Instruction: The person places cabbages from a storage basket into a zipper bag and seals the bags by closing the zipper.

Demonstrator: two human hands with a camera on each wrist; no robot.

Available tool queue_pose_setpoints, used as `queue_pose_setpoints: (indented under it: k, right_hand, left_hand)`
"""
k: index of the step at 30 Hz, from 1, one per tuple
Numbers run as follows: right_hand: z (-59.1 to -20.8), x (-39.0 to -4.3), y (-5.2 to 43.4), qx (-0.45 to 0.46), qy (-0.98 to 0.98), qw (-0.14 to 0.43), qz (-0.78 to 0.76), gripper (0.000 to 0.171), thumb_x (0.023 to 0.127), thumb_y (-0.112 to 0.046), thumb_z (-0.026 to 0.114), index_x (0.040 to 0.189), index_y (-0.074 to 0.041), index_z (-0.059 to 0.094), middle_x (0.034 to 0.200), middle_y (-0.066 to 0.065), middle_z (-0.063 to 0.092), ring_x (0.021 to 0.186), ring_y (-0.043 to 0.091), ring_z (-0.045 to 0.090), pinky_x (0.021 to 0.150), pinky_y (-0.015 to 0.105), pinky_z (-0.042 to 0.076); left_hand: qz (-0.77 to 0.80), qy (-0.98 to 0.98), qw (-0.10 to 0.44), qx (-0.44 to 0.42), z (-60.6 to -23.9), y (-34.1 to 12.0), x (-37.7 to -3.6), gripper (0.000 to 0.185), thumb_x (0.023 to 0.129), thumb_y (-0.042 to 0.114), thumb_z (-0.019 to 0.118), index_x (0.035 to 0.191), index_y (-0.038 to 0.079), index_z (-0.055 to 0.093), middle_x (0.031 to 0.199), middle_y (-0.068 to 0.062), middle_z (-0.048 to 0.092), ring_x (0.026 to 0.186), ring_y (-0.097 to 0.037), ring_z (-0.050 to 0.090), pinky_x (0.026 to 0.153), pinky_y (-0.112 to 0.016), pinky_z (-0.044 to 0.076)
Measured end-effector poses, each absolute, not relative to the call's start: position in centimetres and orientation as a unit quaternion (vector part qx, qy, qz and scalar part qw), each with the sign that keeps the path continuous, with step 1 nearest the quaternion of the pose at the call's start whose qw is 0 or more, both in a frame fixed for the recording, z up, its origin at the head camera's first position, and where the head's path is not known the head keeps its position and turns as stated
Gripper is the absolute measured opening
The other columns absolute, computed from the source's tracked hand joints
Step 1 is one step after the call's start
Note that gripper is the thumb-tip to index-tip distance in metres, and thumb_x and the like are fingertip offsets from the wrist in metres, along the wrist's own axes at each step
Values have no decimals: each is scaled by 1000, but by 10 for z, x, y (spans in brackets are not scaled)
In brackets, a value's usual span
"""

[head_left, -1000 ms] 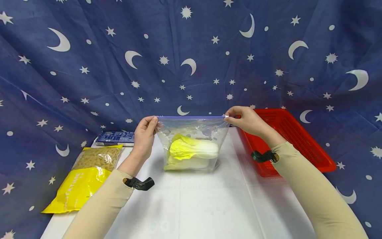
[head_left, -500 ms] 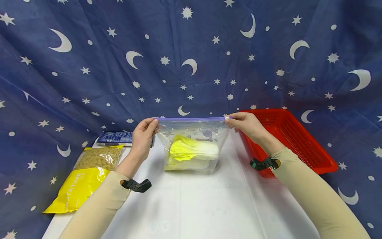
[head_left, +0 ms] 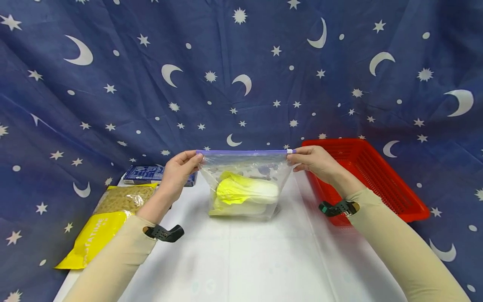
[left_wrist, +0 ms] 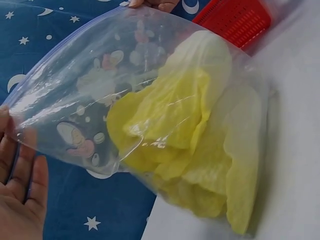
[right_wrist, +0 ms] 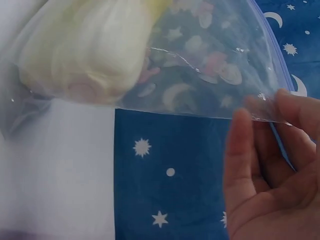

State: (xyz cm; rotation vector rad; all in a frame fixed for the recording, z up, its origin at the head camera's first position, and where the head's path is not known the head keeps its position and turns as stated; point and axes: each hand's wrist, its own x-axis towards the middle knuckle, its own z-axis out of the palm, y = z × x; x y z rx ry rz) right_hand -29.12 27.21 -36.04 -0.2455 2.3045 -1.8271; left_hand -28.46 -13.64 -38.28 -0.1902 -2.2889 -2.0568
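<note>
A clear zip bag [head_left: 244, 184] with a purple zip strip stands upright on the white table [head_left: 241, 260], holding a yellow-green napa cabbage [head_left: 245, 193]. My left hand [head_left: 180, 170] pinches the bag's top left corner. My right hand [head_left: 311, 160] pinches the top right corner, by the white slider. The zip strip is stretched straight between them. In the left wrist view the cabbage [left_wrist: 200, 135] fills the bag [left_wrist: 100, 90]. The right wrist view shows the bag [right_wrist: 190, 65] with fingertips [right_wrist: 287, 107] on its edge.
A red basket [head_left: 370, 180] sits to the right of the bag. On the table's left lie a yellow pasta packet [head_left: 109, 222] and a blue box [head_left: 151, 174]. A blue cloth with stars and moons [head_left: 241, 75] hangs behind.
Both hands have moved slightly outward and a little lower, and the zip strip between them now looks flat and straight. The bag and cabbage stay in place.
</note>
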Motion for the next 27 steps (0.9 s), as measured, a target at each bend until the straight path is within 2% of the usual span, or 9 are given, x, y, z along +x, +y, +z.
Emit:
queue_pose_setpoints:
  k: [6,13,18,20,25,27]
  right_hand:
    - [-356,-291,277,-103,788,118,-595,34,97,-14,72,121,10,68,107,16,74,99,28,71,90,39,60]
    - [-351,-297,274,-94,825,92,-550,33,98,-22,72,117,5,72,108,19,73,100,33,72,91,36,59]
    - [-348,-305,268,-73,821,83,-560,33,99,-21,71,121,4,71,117,20,70,104,29,71,95,40,57]
    - [-347,-309,264,-68,823,76,-560,34,100,-23,70,122,3,71,118,19,70,104,28,71,94,37,57]
    - [-344,-316,256,-66,826,46,-558,33,101,-24,68,122,1,72,117,16,72,102,24,72,91,34,58]
    - [-342,-319,253,-68,825,32,-560,32,101,-24,68,122,1,73,116,14,73,101,23,72,95,37,57]
  left_hand:
    - [-640,-767,2,-50,-378,-140,-286,52,96,41,72,130,2,65,119,-9,68,106,-18,65,97,-30,55]
    - [-637,-766,2,-86,-370,-145,-292,41,99,35,70,124,2,68,115,-8,74,102,-16,70,92,-28,57]
    - [-630,-772,5,-86,-366,-145,-301,40,100,33,68,125,1,67,116,-11,73,101,-18,70,91,-29,58]
    - [-625,-776,8,-81,-364,-145,-304,40,100,33,68,125,1,67,116,-12,72,101,-19,69,90,-29,59]
    - [-625,-777,16,-67,-361,-146,-313,41,100,34,68,126,3,67,116,-12,69,104,-22,66,89,-29,59]
    - [-629,-774,24,-64,-360,-146,-317,40,101,33,67,127,3,67,117,-12,67,106,-22,66,90,-29,59]
